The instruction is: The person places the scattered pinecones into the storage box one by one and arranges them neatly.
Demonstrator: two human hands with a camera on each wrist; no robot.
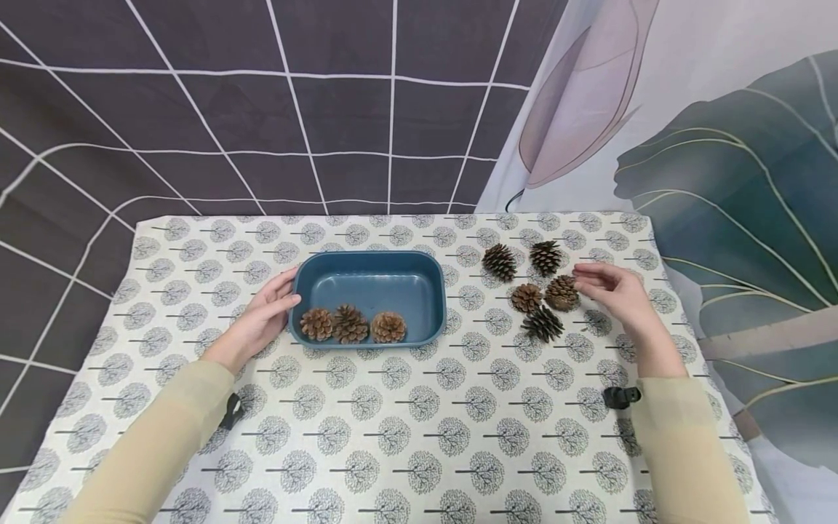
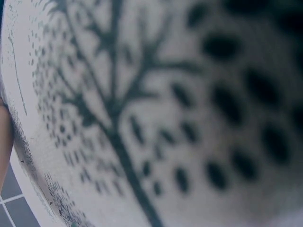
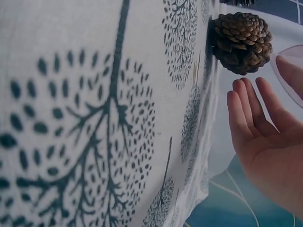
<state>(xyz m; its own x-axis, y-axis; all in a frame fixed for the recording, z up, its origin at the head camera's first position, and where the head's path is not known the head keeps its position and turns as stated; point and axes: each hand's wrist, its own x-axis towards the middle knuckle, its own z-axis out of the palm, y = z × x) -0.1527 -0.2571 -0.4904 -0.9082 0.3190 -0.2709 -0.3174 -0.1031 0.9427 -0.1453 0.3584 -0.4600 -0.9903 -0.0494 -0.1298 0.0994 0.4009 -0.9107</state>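
A blue rectangular tub [image 1: 376, 291] holds three brown pine cones along its near side: a left one [image 1: 317, 324], a middle one [image 1: 350, 324] and a right one [image 1: 389, 327]. My left hand [image 1: 265, 313] grips the tub's left end, thumb on the rim and fingers along the outer wall. To the right lies a group of several pine cones. My right hand [image 1: 615, 295] is just right of the nearest brown pine cone [image 1: 561, 292], apart from it. In the right wrist view, that pine cone [image 3: 242, 42] sits beyond the extended fingertips [image 3: 241, 87], nothing between fingers and thumb.
Around the group lie two dark pine cones at the back [image 1: 500, 262] [image 1: 545, 257], a small brown pine cone [image 1: 526, 298] and a dark pine cone [image 1: 543, 324] in front. A tree-print cloth [image 1: 419, 437] covers the table. A dark grid-patterned curtain [image 1: 340, 116] hangs behind.
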